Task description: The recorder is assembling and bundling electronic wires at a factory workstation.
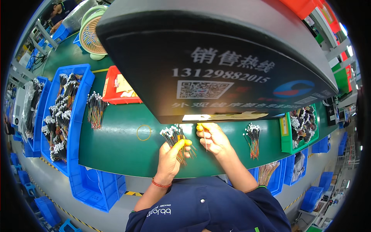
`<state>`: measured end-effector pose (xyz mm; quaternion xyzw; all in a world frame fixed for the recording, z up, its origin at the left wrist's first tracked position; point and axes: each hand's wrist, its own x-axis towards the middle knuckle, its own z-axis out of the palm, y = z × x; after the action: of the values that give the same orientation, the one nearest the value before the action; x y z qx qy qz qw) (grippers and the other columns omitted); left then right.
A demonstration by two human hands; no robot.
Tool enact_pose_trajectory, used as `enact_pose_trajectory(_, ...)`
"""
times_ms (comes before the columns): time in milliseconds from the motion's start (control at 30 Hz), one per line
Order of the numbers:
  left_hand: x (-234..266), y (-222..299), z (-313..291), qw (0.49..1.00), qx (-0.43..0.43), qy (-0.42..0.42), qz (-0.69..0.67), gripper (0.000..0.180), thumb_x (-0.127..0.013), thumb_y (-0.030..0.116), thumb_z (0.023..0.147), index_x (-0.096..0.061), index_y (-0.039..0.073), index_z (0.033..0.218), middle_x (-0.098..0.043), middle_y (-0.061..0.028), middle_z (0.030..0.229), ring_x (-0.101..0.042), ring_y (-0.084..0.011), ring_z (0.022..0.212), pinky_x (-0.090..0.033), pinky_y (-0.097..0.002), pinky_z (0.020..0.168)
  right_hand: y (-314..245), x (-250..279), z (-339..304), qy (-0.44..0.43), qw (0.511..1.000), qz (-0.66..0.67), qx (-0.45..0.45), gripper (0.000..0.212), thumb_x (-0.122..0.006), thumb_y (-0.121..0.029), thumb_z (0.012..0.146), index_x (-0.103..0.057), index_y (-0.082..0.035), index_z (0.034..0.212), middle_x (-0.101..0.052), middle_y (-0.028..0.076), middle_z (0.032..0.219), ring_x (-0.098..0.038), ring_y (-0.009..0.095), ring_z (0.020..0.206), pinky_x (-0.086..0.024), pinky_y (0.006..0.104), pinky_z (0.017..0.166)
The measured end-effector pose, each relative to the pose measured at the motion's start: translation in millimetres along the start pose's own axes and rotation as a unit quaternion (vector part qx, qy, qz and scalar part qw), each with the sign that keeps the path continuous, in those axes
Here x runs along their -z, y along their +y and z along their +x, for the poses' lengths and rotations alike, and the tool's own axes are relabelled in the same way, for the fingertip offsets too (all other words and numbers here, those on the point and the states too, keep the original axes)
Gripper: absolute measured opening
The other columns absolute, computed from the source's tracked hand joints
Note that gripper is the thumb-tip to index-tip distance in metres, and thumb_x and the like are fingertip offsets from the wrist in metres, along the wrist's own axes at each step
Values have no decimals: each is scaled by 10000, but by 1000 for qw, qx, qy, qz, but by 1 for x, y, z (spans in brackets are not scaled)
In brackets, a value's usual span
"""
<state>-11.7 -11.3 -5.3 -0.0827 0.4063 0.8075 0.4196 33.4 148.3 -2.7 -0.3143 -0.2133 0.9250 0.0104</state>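
Note:
My left hand (169,159) is closed around a bundle of thin cables with white connectors (170,132), the connectors pointing away from me. Yellow finger covers sit on its thumb and a finger. To the right of it, my right hand (217,142) pinches a single thin cable (205,144) just in front of the lit opening of a large black box-shaped device (216,77). Yellow covers show on its fingertips too. A smaller cable bundle (253,144) lies on the green table (127,154) to the right, and another bundle (97,110) lies at the left.
A thin yellow ring (138,133) lies left of my hands. A blue bin (85,83) full of cables stands at the left, near a red tray (112,87). At the right is a green bin (286,145) of cables. The black device overhangs the table's middle.

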Motion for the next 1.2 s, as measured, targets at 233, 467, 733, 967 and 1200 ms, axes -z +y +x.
enact_pose_trajectory(233, -6, -5, 3, 1000, -6, -15, -26, 123, -510, 35, 812, -532, -1, 927, -584, -83, 840, -573, -153, 656, -487, -248, 481, 13, -15, -15, -31, 863, -463, 199, 97, -588, -29, 763, -557, 40, 824, -569, 45, 760, -549, 109, 667, -451, 230, 647)
enact_pose_trajectory(467, -2, -5, 3, 1000, 1, 0, -3, 158, -508, 70, 820, -529, 9, 964, -589, -84, 788, -569, -158, 663, -482, -257, 481, -1, -19, -12, 10, 992, -126, -2, 188, -487, -188, 841, -524, -16, 777, -458, 7, 579, -326, 34, 397, -261, 147, 308)
enact_pose_trajectory(733, -5, 1, 1, 1000, 16, -6, -21, 132, -526, 55, 809, -528, -1, 929, -603, -119, 816, -580, -156, 667, -484, -248, 481, 1, -1, 0, -6, 1000, 2, -12, 116, -466, -118, 837, -494, -22, 778, -498, 34, 695, -371, 28, 454, -285, 149, 327)
enact_pose_trajectory(967, -6, 1, 0, 1000, 10, -10, -5, 141, -532, 61, 807, -527, 4, 936, -609, -118, 818, -584, -152, 665, -479, -236, 484, 5, -4, 0, 9, 1000, 3, 19, 156, -478, -151, 843, -506, -2, 802, -477, 12, 653, -350, 18, 436, -279, 153, 297)
enact_pose_trajectory(1200, -9, -6, 0, 999, 21, -27, -1, 156, -512, 79, 822, -519, 9, 961, -591, -98, 796, -590, -166, 675, -475, -243, 446, 22, -15, -13, -48, 925, -328, 188, 114, -562, -76, 792, -551, 25, 843, -570, 56, 753, -514, 73, 582, -435, 191, 506)
